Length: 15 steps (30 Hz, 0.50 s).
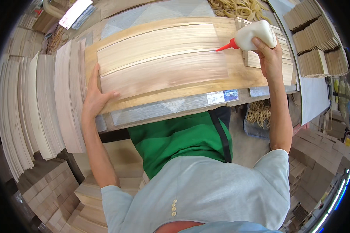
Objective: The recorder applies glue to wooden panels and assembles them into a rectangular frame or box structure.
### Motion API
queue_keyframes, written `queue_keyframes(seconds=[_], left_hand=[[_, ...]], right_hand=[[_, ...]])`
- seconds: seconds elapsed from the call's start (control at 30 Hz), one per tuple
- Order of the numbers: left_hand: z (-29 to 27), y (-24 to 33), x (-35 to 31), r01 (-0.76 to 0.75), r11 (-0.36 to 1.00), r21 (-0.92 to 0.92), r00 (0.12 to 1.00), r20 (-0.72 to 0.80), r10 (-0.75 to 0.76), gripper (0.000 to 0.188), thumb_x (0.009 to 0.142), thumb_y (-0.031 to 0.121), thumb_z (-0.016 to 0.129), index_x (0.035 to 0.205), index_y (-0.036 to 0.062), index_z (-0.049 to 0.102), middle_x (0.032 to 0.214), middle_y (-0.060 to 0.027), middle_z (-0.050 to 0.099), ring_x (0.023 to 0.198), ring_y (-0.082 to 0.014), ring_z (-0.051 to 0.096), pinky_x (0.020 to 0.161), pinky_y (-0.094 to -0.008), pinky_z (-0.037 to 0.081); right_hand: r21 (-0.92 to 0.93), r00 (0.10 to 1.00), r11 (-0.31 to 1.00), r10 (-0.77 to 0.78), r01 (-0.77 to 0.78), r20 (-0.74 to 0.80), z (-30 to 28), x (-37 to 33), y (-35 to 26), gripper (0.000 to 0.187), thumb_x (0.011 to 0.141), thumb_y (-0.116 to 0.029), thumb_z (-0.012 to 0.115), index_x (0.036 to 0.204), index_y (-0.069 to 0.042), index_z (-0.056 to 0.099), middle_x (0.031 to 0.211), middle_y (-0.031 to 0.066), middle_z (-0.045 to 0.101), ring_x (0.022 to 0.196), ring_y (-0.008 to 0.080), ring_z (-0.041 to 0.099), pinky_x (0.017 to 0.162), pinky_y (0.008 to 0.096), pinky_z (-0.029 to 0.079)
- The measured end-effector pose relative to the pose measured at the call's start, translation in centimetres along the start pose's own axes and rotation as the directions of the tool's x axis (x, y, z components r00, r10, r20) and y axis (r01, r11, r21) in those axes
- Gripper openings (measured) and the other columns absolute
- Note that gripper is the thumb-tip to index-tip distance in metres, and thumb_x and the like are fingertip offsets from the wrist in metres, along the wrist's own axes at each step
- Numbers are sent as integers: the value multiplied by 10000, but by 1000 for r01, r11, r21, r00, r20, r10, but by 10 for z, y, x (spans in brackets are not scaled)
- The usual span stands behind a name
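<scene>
Atop the wooden board [248, 79], two thin wood slats [167, 72] lie side by side; gluing seems underway, joining undone — your right grip [268, 57] clasps the glue bottle [256, 35], your left grip [96, 101] spreads open against their edge.

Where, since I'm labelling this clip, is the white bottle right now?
In the head view, the white bottle is upper right, held in the right hand, its red nozzle pointing left at the right end of two pale boards.

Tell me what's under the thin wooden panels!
A larger tan wooden board sticks out around the panels. The part right beneath them is covered, so I can't see what else might be there.
</scene>
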<state>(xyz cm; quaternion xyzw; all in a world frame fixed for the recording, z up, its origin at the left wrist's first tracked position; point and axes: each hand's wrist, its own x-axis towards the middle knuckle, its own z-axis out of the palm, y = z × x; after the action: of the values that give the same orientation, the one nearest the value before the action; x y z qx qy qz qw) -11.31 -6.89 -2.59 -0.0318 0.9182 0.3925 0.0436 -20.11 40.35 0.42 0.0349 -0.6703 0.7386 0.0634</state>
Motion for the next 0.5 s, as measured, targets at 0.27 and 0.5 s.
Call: queue_keyframes(seconds=[0.27, 0.5], left_hand=[[-5, 6, 6, -91, 990, 111, 996, 33, 88, 1070, 566, 143, 820, 1467, 40, 252, 1503, -196, 284, 1395, -324, 264, 1142, -381, 231], [34, 65, 21, -318, 862, 394, 942, 232, 242, 1094, 532, 313, 863, 1455, 102, 315, 1529, -205, 209, 1428, -354, 152, 1154, -458, 167]], right_hand=[[27, 994, 1000, -11, 14, -105, -21, 1, -10, 438, 836, -112, 700, 1211, 10, 508, 1110, 106, 611, 1026, 228, 621, 850, 384, 550], [282, 965, 954, -24, 100, -260, -9, 1, -5, 369, 839, -104, 672, 1150, 38, 533, 1075, 138, 601, 1011, 266, 623, 803, 473, 595]])
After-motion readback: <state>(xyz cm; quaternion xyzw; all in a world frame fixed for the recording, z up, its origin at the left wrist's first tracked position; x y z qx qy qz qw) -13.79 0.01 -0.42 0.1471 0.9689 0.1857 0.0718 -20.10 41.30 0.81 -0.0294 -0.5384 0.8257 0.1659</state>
